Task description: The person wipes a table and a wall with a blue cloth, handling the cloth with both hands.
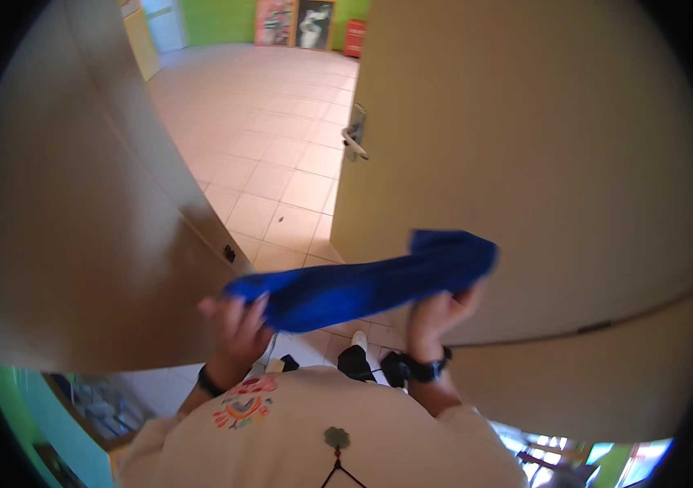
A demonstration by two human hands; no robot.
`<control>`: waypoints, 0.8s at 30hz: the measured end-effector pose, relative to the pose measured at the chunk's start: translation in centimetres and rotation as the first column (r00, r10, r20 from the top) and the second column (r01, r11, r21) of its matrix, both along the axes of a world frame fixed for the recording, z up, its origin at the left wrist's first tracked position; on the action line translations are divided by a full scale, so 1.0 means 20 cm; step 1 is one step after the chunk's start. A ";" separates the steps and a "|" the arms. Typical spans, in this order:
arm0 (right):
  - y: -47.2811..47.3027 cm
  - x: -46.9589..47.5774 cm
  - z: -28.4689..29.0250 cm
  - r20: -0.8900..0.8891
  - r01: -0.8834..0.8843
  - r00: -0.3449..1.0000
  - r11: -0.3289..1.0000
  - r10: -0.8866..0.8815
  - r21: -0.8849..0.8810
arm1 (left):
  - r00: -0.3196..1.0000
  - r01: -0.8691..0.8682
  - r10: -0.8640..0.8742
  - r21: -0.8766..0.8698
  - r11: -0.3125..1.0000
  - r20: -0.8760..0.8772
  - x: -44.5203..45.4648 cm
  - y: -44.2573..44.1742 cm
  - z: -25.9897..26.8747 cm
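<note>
A blue cloth [346, 293] is stretched between my two hands, in front of my chest. My left hand [236, 326] grips its left end, fingers over the lower edge. At the other end my right hand [441, 317] holds the cloth from below, and a flap of it folds over above that hand. Motion blurs the cloth and the fingers. Beyond the cloth on the right stands a beige door [505, 152] with a metal lever handle [355, 137]. Another door leaf [96, 213] is on the left, with a latch [229, 253] on its edge.
Between the leaves a tiled floor [261, 122] stretches to a green wall [218, 21]. Two framed pictures [294, 23] and a red box [355, 38] stand against that wall. My shoe [358, 340] shows below the cloth. Behind the left leaf is a wood-edged frame [78, 415].
</note>
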State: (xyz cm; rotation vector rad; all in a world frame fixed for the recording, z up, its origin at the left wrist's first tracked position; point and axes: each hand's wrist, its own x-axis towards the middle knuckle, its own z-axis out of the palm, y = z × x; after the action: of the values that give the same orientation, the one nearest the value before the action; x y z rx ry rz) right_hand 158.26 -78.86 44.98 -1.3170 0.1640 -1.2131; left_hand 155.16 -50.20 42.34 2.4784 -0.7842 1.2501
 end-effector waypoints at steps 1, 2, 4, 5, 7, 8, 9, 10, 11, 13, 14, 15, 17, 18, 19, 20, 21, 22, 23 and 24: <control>-0.13 -0.03 -0.02 -0.030 0.064 0.998 0.997 -0.062 0.044 | 0.995 0.089 -0.091 -0.045 0.995 -0.030 0.10 -0.14 0.01; -0.24 -0.06 0.02 0.033 0.090 0.995 0.989 -0.094 0.119 | 0.980 0.133 -0.152 -0.149 0.980 -0.124 0.18 -0.30 0.06; -0.47 -0.06 0.03 0.095 0.067 0.992 0.978 -0.087 0.199 | 0.910 0.204 -0.306 -0.340 0.918 -0.280 0.34 -0.60 0.12; -0.61 -0.04 0.01 0.093 0.114 0.988 0.990 -0.122 0.080 | 0.855 0.226 -0.389 -0.430 0.874 -0.343 0.40 -0.74 0.13; -0.87 -0.01 -0.05 0.109 0.225 0.972 0.961 -0.209 -0.159 | 0.859 0.316 -0.434 -0.386 0.867 -0.273 0.55 -0.97 0.14; -0.98 0.00 -0.08 0.128 0.275 0.960 0.922 -0.249 -0.272 | 0.800 0.435 -0.528 -0.330 0.838 -0.286 0.64 -1.07 0.15; -1.09 0.02 -0.09 0.154 0.329 0.944 0.864 -0.291 -0.382 | 0.724 0.553 -0.618 -0.279 0.785 -0.306 0.71 -1.15 0.15; -1.16 0.04 -0.10 0.192 0.392 0.920 0.782 -0.342 -0.485 | 0.730 0.540 -0.609 -0.284 0.793 -0.311 0.74 -1.24 0.09; -1.20 0.09 -0.07 0.187 0.372 0.928 0.791 -0.322 -0.485 | 0.704 0.553 -0.588 -0.212 0.806 -0.398 0.78 -1.32 0.00; -1.23 0.20 0.04 0.247 0.597 0.629 0.255 -0.737 -0.760 | 0.677 0.568 -0.558 -0.141 0.811 -0.480 0.81 -1.38 -0.11; -1.22 0.26 0.07 0.291 0.560 0.437 0.004 -0.851 -0.829 | 0.621 0.561 -0.549 -0.173 0.810 -0.559 0.81 -1.37 -0.15; -1.19 0.30 0.09 0.207 0.439 0.271 -0.071 -0.940 -0.896 | 0.561 0.551 -0.537 -0.200 0.810 -0.630 0.82 -1.36 -0.17; -1.20 0.43 0.07 0.313 0.528 0.381 -0.073 -0.870 -0.846 | 0.548 0.484 -0.482 -0.211 0.849 -0.684 0.84 -1.31 -0.25; -1.15 0.46 0.06 0.308 0.518 0.448 -0.037 -0.839 -0.854 | 0.517 0.414 -0.428 -0.221 0.883 -0.742 0.83 -1.26 -0.25; -1.12 0.50 0.05 0.302 0.507 0.516 0.001 -0.802 -0.862 | 0.522 0.403 -0.414 -0.212 0.890 -0.746 0.83 -1.20 -0.26; -1.09 0.57 0.00 0.253 0.480 0.600 0.088 -0.759 -0.873 | 0.561 0.343 -0.393 -0.228 0.911 -0.729 0.82 -1.15 -0.25; -1.03 0.63 0.01 0.236 0.431 0.692 0.128 -0.683 -0.893 | 0.601 0.278 -0.369 -0.247 0.928 -0.709 0.81 -1.08 -0.24; -0.98 0.69 0.01 0.178 0.380 0.752 0.197 -0.635 -0.904 | 0.613 0.257 -0.350 -0.240 0.936 -0.709 0.79 -1.01 -0.23; -0.92 0.75 -0.01 0.121 0.323 0.808 0.262 -0.577 -0.909 | 0.640 0.191 -0.282 -0.206 0.960 -0.715 0.76 -0.93 -0.21; -0.88 0.80 -0.02 0.086 0.286 0.843 0.308 -0.531 -0.907 | 0.664 0.119 -0.211 -0.178 0.977 -0.717 0.72 -0.85 -0.20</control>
State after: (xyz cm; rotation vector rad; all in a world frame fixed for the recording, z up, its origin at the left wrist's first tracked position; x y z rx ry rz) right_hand 174.18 -96.36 44.60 -2.5302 -0.0146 -1.6837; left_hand 169.54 -67.22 38.38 2.4153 -0.6509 0.1445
